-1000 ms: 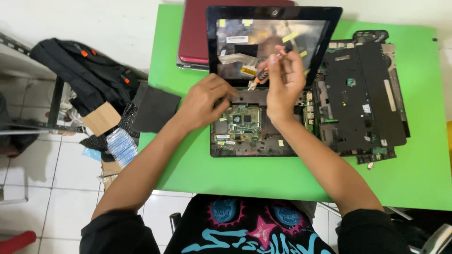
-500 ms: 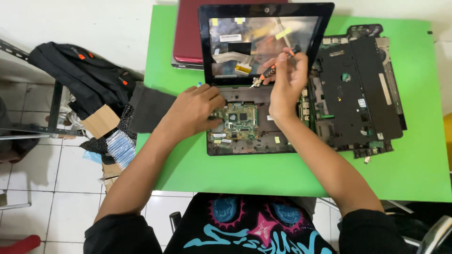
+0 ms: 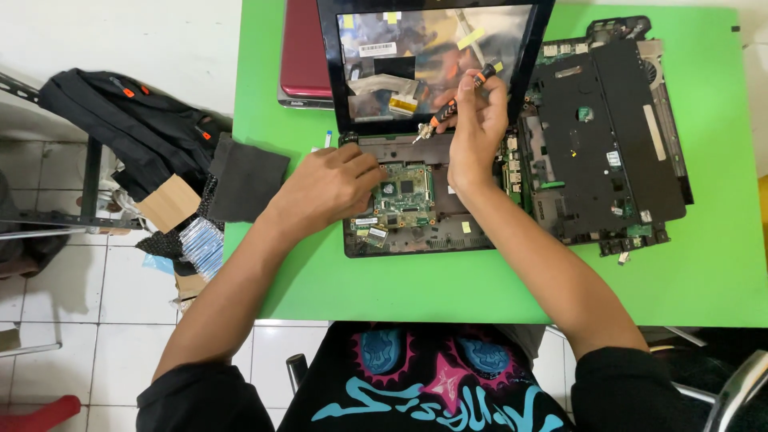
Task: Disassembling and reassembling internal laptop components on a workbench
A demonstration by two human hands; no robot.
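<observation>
The green surface [image 3: 336, 280] carries everything, and its near edge runs just below both forearms, with bare green between that edge and the opened laptop base [image 3: 416, 232]. The base lies under both hands; its hinged screen panel [image 3: 436, 60] stands up just beyond the fingers, so there is little room to swing the tool forward. Just to the right of the right hand lies a detached black laptop shell [image 3: 608, 136], close enough to hem the wrist on that side. A red laptop [image 3: 304, 56] sits beyond the left hand, half hidden behind the screen panel, and a dark cloth [image 3: 244, 176] hangs over the surface's left edge, beside the left wrist.

The left hand [image 3: 332, 188] lies flat and loosely spread on the base, fingertips touching the green circuit board [image 3: 404, 196], holding nothing. The right hand [image 3: 476, 128] is closed on a small orange-and-black screwdriver [image 3: 452, 104], whose tip points down and left toward the hinge strip, just beyond the left fingertips.

To work the screw well, the tip would best stand squarely on its head, the left hand pinning the base against twisting. Free room seems to lie mainly toward the person.
</observation>
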